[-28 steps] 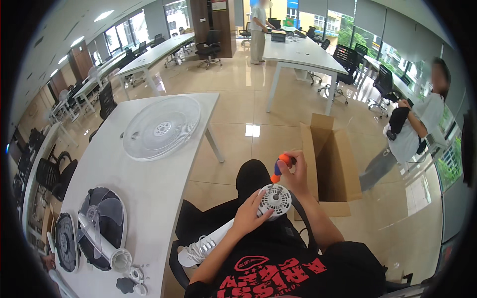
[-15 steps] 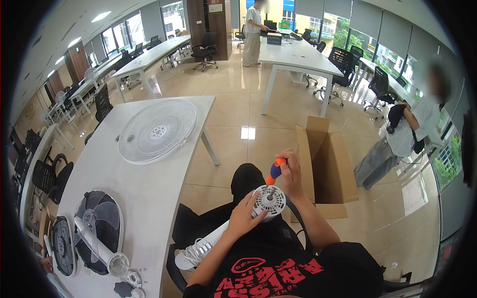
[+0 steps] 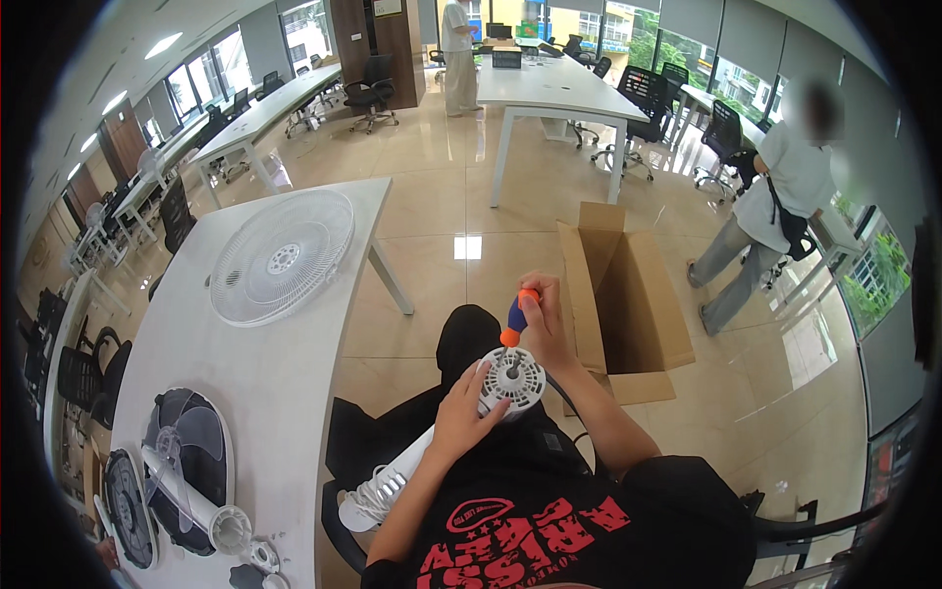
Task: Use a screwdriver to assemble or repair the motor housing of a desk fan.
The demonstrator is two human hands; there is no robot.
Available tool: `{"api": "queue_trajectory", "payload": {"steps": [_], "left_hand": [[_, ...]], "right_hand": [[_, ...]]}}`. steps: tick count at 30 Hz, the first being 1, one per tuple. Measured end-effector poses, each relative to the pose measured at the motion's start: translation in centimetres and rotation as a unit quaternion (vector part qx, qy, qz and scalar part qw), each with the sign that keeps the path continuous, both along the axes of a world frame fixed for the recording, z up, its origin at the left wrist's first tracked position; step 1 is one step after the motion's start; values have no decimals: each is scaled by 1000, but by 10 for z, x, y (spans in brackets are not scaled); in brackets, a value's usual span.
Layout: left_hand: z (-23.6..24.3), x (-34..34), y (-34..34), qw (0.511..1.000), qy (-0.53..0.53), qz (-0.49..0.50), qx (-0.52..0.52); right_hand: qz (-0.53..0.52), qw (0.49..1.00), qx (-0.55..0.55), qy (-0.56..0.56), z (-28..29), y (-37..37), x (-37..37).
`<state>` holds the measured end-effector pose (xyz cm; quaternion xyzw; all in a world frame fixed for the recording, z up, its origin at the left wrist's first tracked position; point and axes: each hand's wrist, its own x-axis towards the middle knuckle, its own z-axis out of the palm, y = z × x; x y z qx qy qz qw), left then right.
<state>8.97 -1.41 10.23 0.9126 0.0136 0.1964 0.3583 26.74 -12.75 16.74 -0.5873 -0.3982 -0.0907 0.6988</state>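
On my lap rests a white fan motor housing point(image 3: 528, 383) with a slotted round end facing up. My left hand point(image 3: 465, 412) wraps its left side, fingertips on the rim. My right hand point(image 3: 549, 324) is closed round the handle of an orange and blue screwdriver point(image 3: 516, 319). Its shaft points down at the slotted end, beside the central metal shaft; whether the tip sits in a screw I cannot tell. Below my left hand, a white tube-like length runs toward a laced white shoe point(image 3: 368, 501).
On the white table point(image 3: 285, 383) at left lie a white fan grille point(image 3: 270, 285), translucent fan blades point(image 3: 201, 437), a white tube point(image 3: 186, 496), a black round part point(image 3: 128, 506) and small parts point(image 3: 263, 556). An opened cardboard box point(image 3: 643, 304) stands right. Two people are farther off.
The whole view has shifted, so things sit further left and slightly higher. At right the person has turned and stepped. Both hands keep their hold on the housing and screwdriver.
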Motion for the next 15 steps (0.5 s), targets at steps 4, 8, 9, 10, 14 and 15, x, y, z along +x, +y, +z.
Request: {"api": "queue_trajectory", "payload": {"steps": [4,8,9,10,14,15], "left_hand": [[1,0,-3,1000,5,-1,6],[0,0,-3,1000,-4,-5,4],[-1,0,-3,1000,1,-5,1],[-2,0,-3,1000,2,-8,1],[-3,2,-3,1000,5,-2,3],[-3,2,-3,1000,3,-2,0]], "right_hand": [[-1,1000,2,-18,1,-3,3],[-51,994,-2,-93,12,-5,-4],[-68,991,-20,-109,14,-5,-5],[-64,994,0,-94,15,-4,-5],[-72,993,-9,-89,13,-6,-3],[-69,994,-10,-82,13,-7,-2]]}}
